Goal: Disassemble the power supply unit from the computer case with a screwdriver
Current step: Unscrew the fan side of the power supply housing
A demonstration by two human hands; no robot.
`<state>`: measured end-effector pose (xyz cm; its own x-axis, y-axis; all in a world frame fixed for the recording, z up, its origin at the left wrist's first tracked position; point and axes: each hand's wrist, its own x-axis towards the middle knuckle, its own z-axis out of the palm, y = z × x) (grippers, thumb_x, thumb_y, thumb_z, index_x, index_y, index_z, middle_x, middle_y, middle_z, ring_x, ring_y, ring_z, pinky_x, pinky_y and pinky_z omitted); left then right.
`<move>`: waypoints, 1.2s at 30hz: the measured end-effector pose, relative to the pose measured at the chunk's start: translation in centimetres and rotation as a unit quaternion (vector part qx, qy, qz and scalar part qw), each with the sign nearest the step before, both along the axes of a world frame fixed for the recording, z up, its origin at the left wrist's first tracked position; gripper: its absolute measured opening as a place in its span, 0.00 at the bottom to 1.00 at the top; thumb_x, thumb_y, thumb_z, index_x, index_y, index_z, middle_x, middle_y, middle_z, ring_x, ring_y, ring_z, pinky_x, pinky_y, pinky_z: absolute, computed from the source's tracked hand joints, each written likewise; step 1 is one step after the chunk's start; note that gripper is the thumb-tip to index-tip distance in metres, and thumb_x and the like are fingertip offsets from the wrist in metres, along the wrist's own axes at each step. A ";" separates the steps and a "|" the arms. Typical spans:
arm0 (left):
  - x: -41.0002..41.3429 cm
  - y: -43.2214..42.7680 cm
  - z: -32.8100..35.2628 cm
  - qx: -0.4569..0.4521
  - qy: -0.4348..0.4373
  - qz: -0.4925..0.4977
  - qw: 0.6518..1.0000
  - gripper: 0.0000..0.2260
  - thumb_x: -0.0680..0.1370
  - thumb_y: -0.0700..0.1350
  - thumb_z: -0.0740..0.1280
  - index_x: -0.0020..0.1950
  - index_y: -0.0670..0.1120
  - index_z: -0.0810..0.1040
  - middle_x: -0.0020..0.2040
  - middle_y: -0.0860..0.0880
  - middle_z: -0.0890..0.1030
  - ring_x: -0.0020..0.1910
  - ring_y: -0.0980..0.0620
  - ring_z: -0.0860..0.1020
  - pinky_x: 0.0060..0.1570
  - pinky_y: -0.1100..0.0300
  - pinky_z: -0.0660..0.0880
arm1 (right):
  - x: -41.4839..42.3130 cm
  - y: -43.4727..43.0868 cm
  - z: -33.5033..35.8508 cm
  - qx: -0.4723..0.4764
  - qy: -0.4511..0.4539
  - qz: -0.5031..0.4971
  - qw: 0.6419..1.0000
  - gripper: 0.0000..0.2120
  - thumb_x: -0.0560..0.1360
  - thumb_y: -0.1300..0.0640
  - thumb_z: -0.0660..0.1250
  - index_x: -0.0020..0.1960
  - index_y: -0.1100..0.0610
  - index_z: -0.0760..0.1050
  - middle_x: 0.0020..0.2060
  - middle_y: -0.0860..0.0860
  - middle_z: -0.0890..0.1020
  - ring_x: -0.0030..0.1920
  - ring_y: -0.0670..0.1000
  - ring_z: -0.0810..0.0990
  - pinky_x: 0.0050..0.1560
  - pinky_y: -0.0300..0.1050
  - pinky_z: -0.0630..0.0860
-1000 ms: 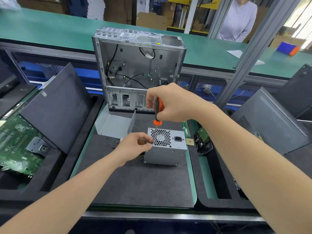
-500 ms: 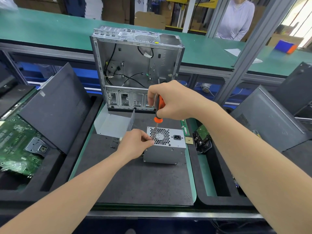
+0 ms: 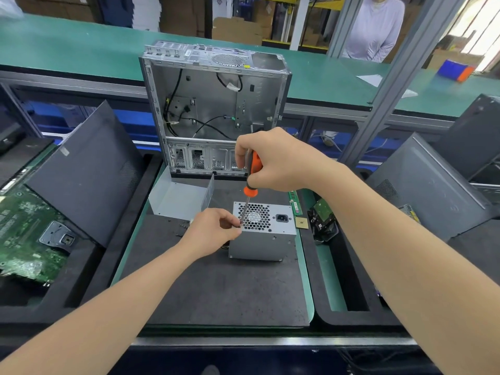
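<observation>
At frame centre, the right hand grips the screwdriver over the power supply unit; left fingers pinch near its tip, where a slip could stab them.

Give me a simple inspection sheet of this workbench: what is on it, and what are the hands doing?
Surface: dark foam mat over a green bench, with small loose screws.
Job's things: grey metal power supply box standing on the mat, out of the open silver computer case; orange-handled screwdriver with its tip at the box's left top edge.
Clutter: bent grey metal bracket, green circuit board, green memory stick, black drive, dark side panels.
Grippers: right hand grips the screwdriver; left hand pinches at its tip.
Cables: black wires hang inside the case.
Surroundings: a person in a pale top beyond the far green bench.
</observation>
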<state>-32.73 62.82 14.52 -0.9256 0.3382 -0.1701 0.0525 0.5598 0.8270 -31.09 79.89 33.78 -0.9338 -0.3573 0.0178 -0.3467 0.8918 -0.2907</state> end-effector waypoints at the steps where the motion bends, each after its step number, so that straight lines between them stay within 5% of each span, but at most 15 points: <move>1: 0.0 0.1 0.0 0.004 -0.003 0.004 1.000 0.02 0.77 0.47 0.76 0.47 0.53 0.84 0.43 0.54 0.87 0.41 0.61 0.83 0.34 0.74 0.72 | 0.0 0.0 0.0 0.000 0.000 0.001 1.000 0.12 0.69 0.59 0.72 0.52 0.50 0.78 0.44 0.47 0.82 0.44 0.49 0.80 0.45 0.52 0.81; 10: 0.7 1.2 -0.6 0.009 0.007 0.074 0.997 0.03 0.77 0.48 0.76 0.44 0.54 0.84 0.43 0.57 0.85 0.38 0.60 0.83 0.28 0.75 0.69 | 0.0 0.1 0.1 -0.008 0.007 0.003 1.000 0.12 0.69 0.60 0.72 0.51 0.50 0.78 0.45 0.46 0.81 0.46 0.50 0.80 0.45 0.49 0.81; 14: 1.0 1.6 -1.1 0.046 0.003 0.123 0.991 0.03 0.74 0.46 0.77 0.42 0.52 0.85 0.35 0.55 0.85 0.35 0.66 0.81 0.26 0.74 0.69 | 0.0 0.4 0.1 -0.008 0.007 0.000 1.000 0.12 0.70 0.60 0.72 0.52 0.51 0.78 0.44 0.44 0.80 0.45 0.49 0.80 0.44 0.49 0.81; 18: 1.4 2.1 -1.6 0.078 -0.009 0.165 0.983 0.03 0.73 0.47 0.77 0.41 0.53 0.85 0.36 0.60 0.85 0.39 0.68 0.81 0.34 0.70 0.70 | 0.0 0.6 0.0 -0.011 0.009 -0.003 1.000 0.12 0.70 0.60 0.72 0.52 0.51 0.78 0.44 0.47 0.82 0.45 0.49 0.81 0.42 0.47 0.80; 23: 1.2 1.4 -1.8 0.085 -0.011 0.132 0.988 0.05 0.73 0.52 0.80 0.43 0.55 0.86 0.38 0.63 0.85 0.39 0.68 0.81 0.31 0.75 0.71 | 0.0 0.6 -0.5 -0.025 0.018 -0.002 1.000 0.11 0.70 0.59 0.72 0.51 0.50 0.78 0.40 0.40 0.77 0.42 0.43 0.77 0.36 0.42 0.72; 36: 0.9 0.5 -2.2 0.083 -0.026 0.097 0.991 0.05 0.73 0.49 0.81 0.45 0.56 0.87 0.40 0.65 0.85 0.41 0.68 0.82 0.37 0.72 0.72 | -0.4 0.6 -1.3 -0.013 0.016 0.011 1.000 0.11 0.70 0.58 0.72 0.51 0.50 0.78 0.38 0.41 0.76 0.39 0.42 0.76 0.35 0.42 0.70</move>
